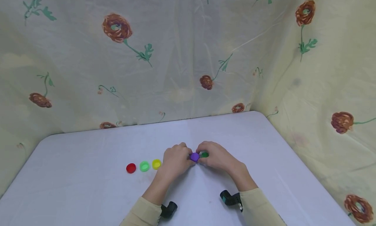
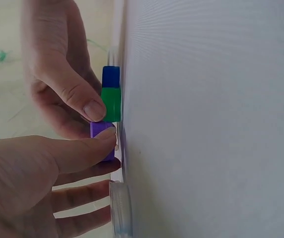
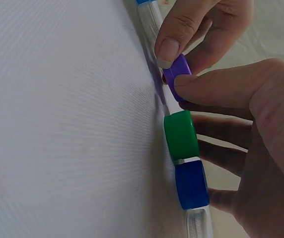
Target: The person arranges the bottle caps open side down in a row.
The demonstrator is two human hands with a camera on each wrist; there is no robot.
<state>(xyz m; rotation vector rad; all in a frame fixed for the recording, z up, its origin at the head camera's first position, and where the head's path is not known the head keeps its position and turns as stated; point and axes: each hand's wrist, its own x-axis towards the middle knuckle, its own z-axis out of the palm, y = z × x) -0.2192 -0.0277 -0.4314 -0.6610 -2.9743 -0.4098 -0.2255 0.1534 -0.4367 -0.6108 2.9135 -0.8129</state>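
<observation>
A purple bottle cap (image 1: 194, 157) is held between both hands, low over the white table. My left hand (image 1: 176, 158) pinches it from the left, its thumb (image 2: 106, 135) on the ridged side. From the other side my right hand (image 1: 216, 156) grips the same cap, thumb pressed to its edge in the right wrist view. Beside the right fingers stands a green cap (image 3: 181, 135), with a dark blue cap (image 3: 191, 184) just past it. The right hand hides the blue cap in the head view.
Left of the hands lie a red cap (image 1: 131, 168), a light green cap (image 1: 144, 166) and a yellow cap (image 1: 156, 164). A clear ridged piece (image 2: 121, 208) sits by the left fingers, another clear piece (image 3: 196, 223) past the blue cap. Floral cloth (image 1: 176, 56) hangs behind the table (image 1: 88, 193).
</observation>
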